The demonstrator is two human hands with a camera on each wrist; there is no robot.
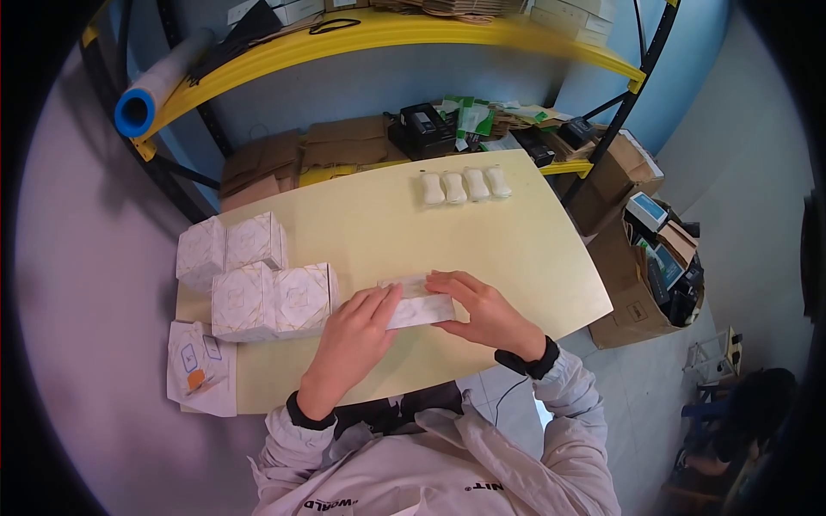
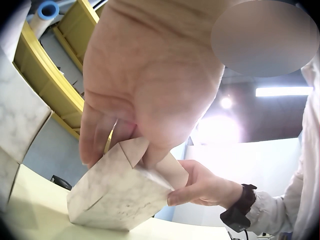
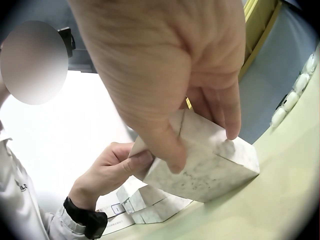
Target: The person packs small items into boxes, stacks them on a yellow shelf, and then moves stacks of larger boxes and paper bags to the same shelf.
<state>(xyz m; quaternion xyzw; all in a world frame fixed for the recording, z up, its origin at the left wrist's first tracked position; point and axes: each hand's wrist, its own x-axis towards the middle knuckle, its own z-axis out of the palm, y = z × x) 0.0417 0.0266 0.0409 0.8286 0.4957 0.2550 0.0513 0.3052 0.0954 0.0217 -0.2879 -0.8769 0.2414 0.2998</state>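
Observation:
A white marble-patterned cardboard box (image 1: 422, 312) stands near the table's front edge, between the two hands. My left hand (image 1: 355, 340) grips its left end, fingers over the far side and thumb (image 2: 156, 156) at the folded flaps on top. At the other end my right hand (image 1: 489, 316) holds the box, thumb (image 3: 172, 155) on the near face and fingers along the far one. In the left wrist view a corner flap (image 2: 134, 150) sticks up beside the left thumb. The box's inside is hidden.
Several marbled boxes with gold lines (image 1: 303, 301) stand at the table's left. A printed sheet (image 1: 200, 378) lies in front of them. Several white bone-shaped pieces (image 1: 454, 187) sit in a row at the back right. Yellow shelving (image 1: 387, 30) rises behind the table (image 1: 361, 202).

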